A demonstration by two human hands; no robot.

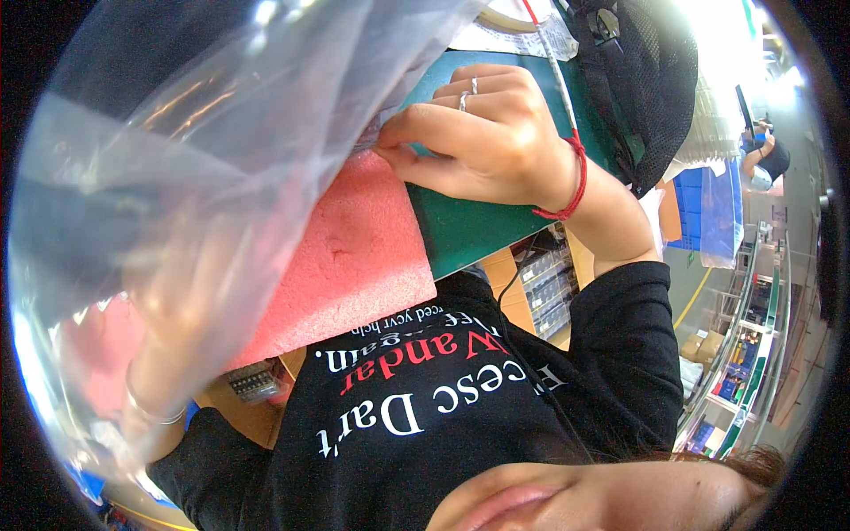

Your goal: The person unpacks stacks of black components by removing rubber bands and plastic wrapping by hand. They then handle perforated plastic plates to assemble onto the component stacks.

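A large clear plastic bag (204,133) is held up close to the camera and fills the upper left. A pink foam sheet (354,265) lies under and partly inside it, its corner at the bag's edge. My right hand (482,133), with two rings and a red string at the wrist, pinches the bag's edge at that foam corner. My left hand (168,292), with a thin bracelet, shows only blurred through the film at the lower left, gripping the bag from behind. My black printed T-shirt (443,398) fills the lower middle.
A green mat (478,230) covers the table under my right hand. A black mesh item (655,88) stands behind it. Blue crates (704,203), shelving with small boxes (744,354) and another person (766,159) are at the right. A small black part (257,382) rests on cardboard.
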